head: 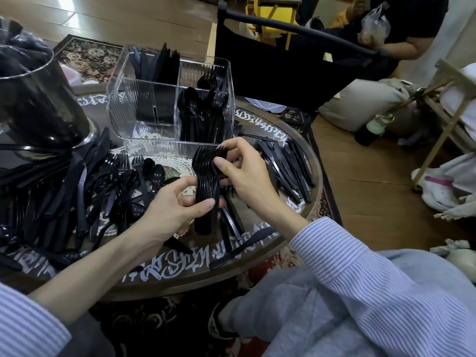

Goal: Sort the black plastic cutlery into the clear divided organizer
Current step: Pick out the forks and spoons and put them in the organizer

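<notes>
A nested stack of black plastic forks (206, 186) stands upright over the round table. My left hand (175, 207) grips the stack's handles low down. My right hand (244, 171) pinches the tines at the top. Just behind stands the clear divided organizer (121, 99), with knives (157, 63) in its back left part, forks (208, 77) at the back right and spoons (203, 109) at the front right. Its front left part holds nothing. Loose black cutlery (98, 186) lies heaped on the left of the table, and knives (288, 168) lie on the right.
A dark glass vase (38, 99) stands at the table's left. A black folding chair (278, 68) is behind the organizer, and another person sits at the top right. A gold rack (438, 130) and a bottle (371, 130) are on the floor to the right.
</notes>
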